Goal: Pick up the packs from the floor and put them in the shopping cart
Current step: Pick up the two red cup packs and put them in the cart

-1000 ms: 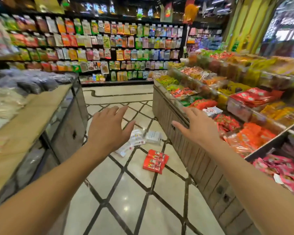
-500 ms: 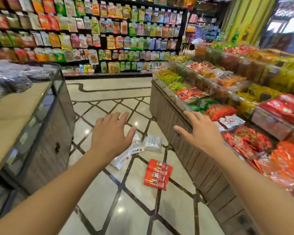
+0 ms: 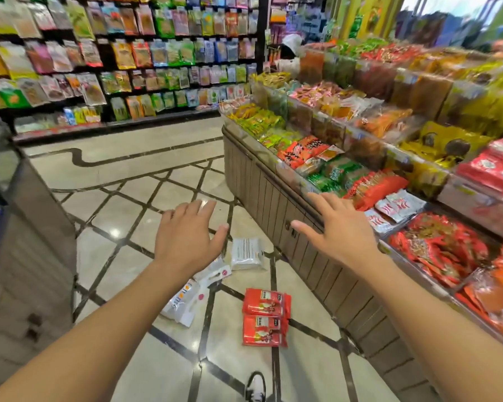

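Note:
Several packs lie on the tiled floor in the aisle. A red double pack [image 3: 265, 317] lies nearest, flat on the tiles. A silver-white pack [image 3: 246, 254] lies beyond it. Two white packs [image 3: 186, 300] lie to the left, partly hidden under my left forearm. My left hand [image 3: 186, 239] hovers palm down above the white packs, fingers spread, holding nothing. My right hand [image 3: 337, 230] is stretched out in front of the wooden stand, fingers apart and empty. No shopping cart is in view.
A wooden display stand [image 3: 288, 216] full of snack packs runs along the right. A glass-fronted counter [image 3: 26, 242] stands on the left. A wall shelf of hanging bags [image 3: 128, 53] closes the far end. My shoe [image 3: 256, 387] shows at the bottom.
The view has moved forward and tilted down, so the packs on the floor lie closer and lower in view. Both hands stay outstretched and empty.

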